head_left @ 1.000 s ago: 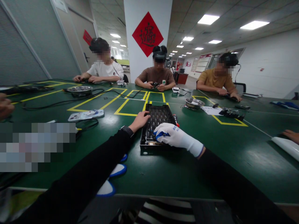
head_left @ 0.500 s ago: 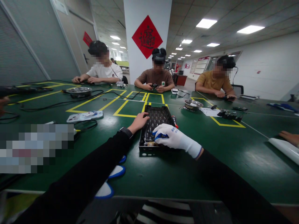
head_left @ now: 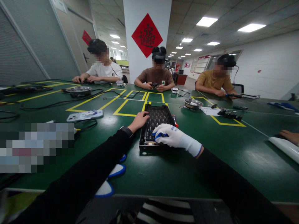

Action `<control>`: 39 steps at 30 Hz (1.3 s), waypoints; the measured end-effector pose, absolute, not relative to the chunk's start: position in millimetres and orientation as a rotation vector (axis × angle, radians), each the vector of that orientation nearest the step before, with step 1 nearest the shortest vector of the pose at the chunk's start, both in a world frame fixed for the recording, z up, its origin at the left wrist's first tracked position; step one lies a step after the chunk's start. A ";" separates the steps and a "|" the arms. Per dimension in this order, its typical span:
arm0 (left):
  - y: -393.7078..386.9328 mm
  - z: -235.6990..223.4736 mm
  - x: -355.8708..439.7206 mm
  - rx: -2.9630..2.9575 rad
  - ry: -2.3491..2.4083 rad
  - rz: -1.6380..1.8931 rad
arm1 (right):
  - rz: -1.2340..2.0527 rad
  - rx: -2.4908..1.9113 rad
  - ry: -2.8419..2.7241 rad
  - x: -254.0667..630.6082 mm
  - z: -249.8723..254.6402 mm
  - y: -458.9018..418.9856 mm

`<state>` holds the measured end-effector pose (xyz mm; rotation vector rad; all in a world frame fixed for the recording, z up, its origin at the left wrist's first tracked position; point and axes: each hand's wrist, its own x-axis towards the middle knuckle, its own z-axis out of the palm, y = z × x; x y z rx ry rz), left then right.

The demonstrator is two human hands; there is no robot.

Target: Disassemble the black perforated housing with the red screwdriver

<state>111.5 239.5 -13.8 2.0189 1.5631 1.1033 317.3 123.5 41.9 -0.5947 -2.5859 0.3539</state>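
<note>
Hands (head_left: 173, 136) unmoved on case (head_left: 161, 116), distant rod (head_left: 234, 95) shifted

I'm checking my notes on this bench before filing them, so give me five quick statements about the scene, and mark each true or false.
1. The right hand wears a white glove. True.
2. The left hand is gloved too. False: it is bare, at the left edge of the black case.
3. The black case is on the green table. True.
4. The loose glove lies to the right of the case. False: it lies to the left, nearer the wearer, partly hidden by the left forearm.
5. A red diamond-shaped sign is on the white column. True.
</note>
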 end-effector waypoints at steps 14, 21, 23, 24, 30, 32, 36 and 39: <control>238.9 -14.5 110.4 2.020 1.558 1.111 | 0.302 -0.595 -2.575 317.3 42.2 121.7; 238.0 -14.3 110.8 2.018 1.564 1.102 | 0.344 -0.568 -2.554 317.3 40.3 122.9; 238.6 -14.2 111.0 2.018 1.566 1.097 | 0.344 -0.578 -2.559 317.1 40.5 122.7; 238.9 -14.0 111.0 2.019 1.566 1.094 | 0.344 -0.583 -2.563 317.0 40.6 122.6; 239.0 -13.3 111.0 2.025 1.566 1.092 | 0.371 -0.560 -2.562 316.3 41.1 122.8; 239.1 -13.7 110.8 2.023 1.570 1.098 | 0.395 -0.551 -2.560 316.6 40.9 123.2; 239.9 -14.4 110.9 2.022 1.570 1.103 | 0.405 -0.576 -2.558 316.9 40.9 123.4; 239.9 -13.9 111.3 2.025 1.564 1.100 | 0.390 -0.615 -2.566 316.6 42.1 122.4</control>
